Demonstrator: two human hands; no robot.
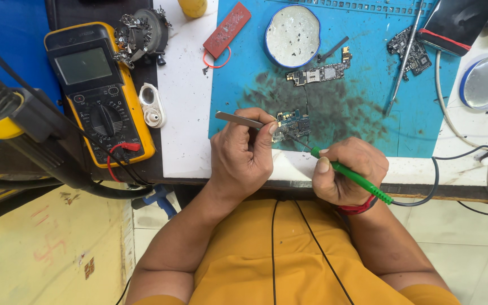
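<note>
Your left hand point(241, 155) is closed around a pair of metal tweezers point(238, 119), whose tips meet a small blue circuit board point(293, 124) at the near edge of the blue work mat point(425, 113). Your right hand point(343, 169) grips a green-handled soldering iron point(352, 175) like a pen, its thin tip angled up and left onto the same board, just beside the tweezer tips.

To do this well, keep both wrists resting on the near edge of the desk point(184, 113), so that only your fingers move. Hold the tweezers steady and press lightly (too much force could shift the little board on the mat). Touch only the joint you mean to heat, and mind the iron's black cable point(433, 181), which loops off to the right and could tug on the handle.

Farther back on the mat lie a longer bare circuit board point(318, 73), a round blue-rimmed tin point(292, 35) and a red flat piece point(227, 29); another board point(408, 51) and a slim metal tool point(405, 59) sit toward the far right corner. Off the mat's left edge, a yellow multimeter point(98, 90) lies with its red lead plugged in, and a yellow-and-black hot-air handle point(7, 113) juts in at the left.
</note>
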